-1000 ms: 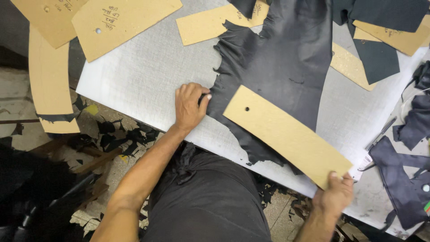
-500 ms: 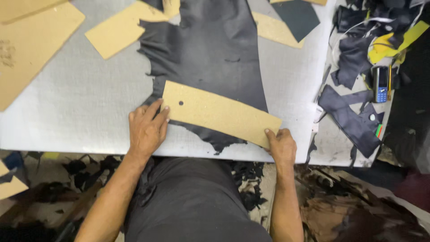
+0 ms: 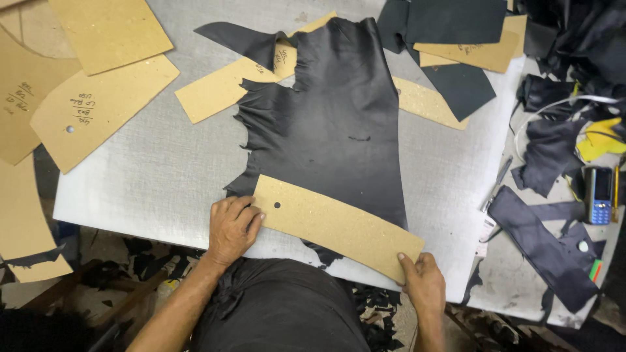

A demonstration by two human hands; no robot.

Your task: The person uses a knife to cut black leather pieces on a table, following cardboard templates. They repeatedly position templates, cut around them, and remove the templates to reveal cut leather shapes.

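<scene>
A long tan cardboard pattern strip (image 3: 336,225) with a small hole near its left end lies across the near edge of a black leather hide (image 3: 326,124). The hide is spread on a white cutting board (image 3: 156,176). My left hand (image 3: 233,225) presses flat on the strip's left end, fingers resting at the edge of the hide. My right hand (image 3: 420,280) pinches the strip's right corner at the board's front edge.
Several tan cardboard patterns (image 3: 98,111) lie at the left and back of the board, one strip (image 3: 228,88) tucked under the hide. Dark leather offcuts (image 3: 548,241) cover the right side, with a small blue phone (image 3: 598,194) and a yellow scrap (image 3: 600,140). Scraps litter the floor.
The view has shifted so the board sits more centred. Both hands have stayed on the ends of the strip, which now lies lower along the hide's near edge.
</scene>
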